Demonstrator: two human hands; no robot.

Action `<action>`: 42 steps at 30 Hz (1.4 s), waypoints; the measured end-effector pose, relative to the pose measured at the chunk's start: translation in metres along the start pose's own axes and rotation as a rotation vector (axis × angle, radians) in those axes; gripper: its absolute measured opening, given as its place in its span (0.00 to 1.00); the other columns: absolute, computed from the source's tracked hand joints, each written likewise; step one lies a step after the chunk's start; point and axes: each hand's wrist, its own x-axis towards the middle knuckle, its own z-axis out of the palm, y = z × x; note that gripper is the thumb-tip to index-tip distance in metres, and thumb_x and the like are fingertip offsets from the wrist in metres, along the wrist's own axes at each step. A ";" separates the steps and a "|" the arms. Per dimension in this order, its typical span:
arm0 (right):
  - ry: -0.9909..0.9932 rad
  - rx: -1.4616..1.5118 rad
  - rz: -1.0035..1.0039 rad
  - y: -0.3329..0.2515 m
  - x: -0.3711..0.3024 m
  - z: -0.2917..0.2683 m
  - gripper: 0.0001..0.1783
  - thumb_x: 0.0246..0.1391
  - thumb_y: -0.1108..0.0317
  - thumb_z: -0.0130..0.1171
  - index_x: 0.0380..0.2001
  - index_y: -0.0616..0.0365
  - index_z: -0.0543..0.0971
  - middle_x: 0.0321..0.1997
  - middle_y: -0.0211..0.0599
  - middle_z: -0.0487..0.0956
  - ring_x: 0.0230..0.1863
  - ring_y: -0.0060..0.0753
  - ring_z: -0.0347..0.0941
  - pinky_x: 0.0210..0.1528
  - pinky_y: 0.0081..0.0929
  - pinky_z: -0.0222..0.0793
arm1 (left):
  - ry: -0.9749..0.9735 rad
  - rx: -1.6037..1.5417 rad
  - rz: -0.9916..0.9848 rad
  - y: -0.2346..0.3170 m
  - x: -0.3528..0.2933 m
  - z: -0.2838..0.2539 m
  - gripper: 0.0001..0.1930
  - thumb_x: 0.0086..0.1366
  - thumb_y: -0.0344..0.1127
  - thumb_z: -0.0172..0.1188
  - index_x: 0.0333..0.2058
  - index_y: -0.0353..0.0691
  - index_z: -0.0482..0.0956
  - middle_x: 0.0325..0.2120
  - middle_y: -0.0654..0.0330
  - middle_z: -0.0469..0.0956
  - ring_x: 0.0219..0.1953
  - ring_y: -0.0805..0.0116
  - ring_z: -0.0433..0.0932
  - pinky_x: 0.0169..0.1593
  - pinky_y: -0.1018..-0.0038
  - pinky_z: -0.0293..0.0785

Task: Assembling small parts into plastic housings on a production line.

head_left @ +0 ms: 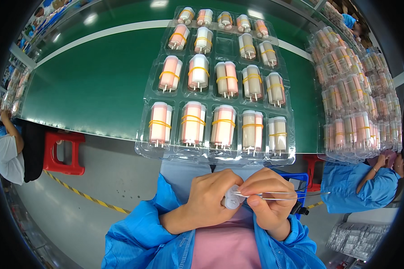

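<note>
My left hand (206, 197) is closed around a small translucent white tube bundle (232, 201), its end turned up in front of my chest. My right hand (270, 201) pinches a pair of metal tweezers (296, 196). The tweezer tips meet the end of the tube bundle, and the other ends stick out to the right. Just past my hands lies a clear plastic tray (225, 47) with rows of compartments. Most hold bundles of pink, white and grey tubes (193, 123) bound with yellow rubber bands; one compartment in the second row from the back holds no bundle.
The tray rests on a green table (90, 89) and overhangs its near edge. To the right rise stacked trays of similar bundles (345, 89). A red stool (63, 154) stands left on the floor. Co-workers sit at the left (10, 154) and right (361, 184).
</note>
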 end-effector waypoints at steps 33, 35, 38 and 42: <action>0.021 -0.004 -0.006 0.003 -0.001 0.002 0.06 0.41 0.77 0.64 0.27 0.63 0.80 0.28 0.39 0.80 0.27 0.34 0.75 0.29 0.25 0.69 | 0.001 -0.002 -0.012 -0.002 -0.001 0.000 0.10 0.46 0.29 0.65 0.27 0.39 0.73 0.20 0.57 0.74 0.20 0.57 0.75 0.22 0.68 0.67; 0.026 -0.001 -0.013 0.003 -0.001 0.002 0.06 0.41 0.77 0.64 0.27 0.63 0.80 0.28 0.39 0.80 0.26 0.34 0.75 0.29 0.26 0.69 | -0.001 0.000 -0.015 -0.002 -0.002 0.001 0.10 0.46 0.29 0.65 0.27 0.39 0.73 0.20 0.57 0.74 0.20 0.57 0.75 0.22 0.68 0.68; 0.019 -0.052 -0.034 0.004 0.000 0.003 0.06 0.41 0.77 0.64 0.27 0.63 0.80 0.28 0.39 0.80 0.27 0.35 0.75 0.29 0.26 0.69 | 0.006 0.010 -0.016 0.000 0.000 0.001 0.10 0.46 0.28 0.64 0.27 0.39 0.73 0.21 0.57 0.75 0.20 0.56 0.75 0.22 0.67 0.68; -0.010 -0.097 -0.071 0.004 0.003 0.004 0.06 0.39 0.77 0.65 0.26 0.62 0.80 0.27 0.39 0.79 0.26 0.37 0.74 0.28 0.26 0.69 | 0.013 0.065 -0.010 0.000 0.001 0.000 0.09 0.46 0.27 0.62 0.27 0.39 0.72 0.21 0.56 0.75 0.21 0.56 0.75 0.22 0.67 0.68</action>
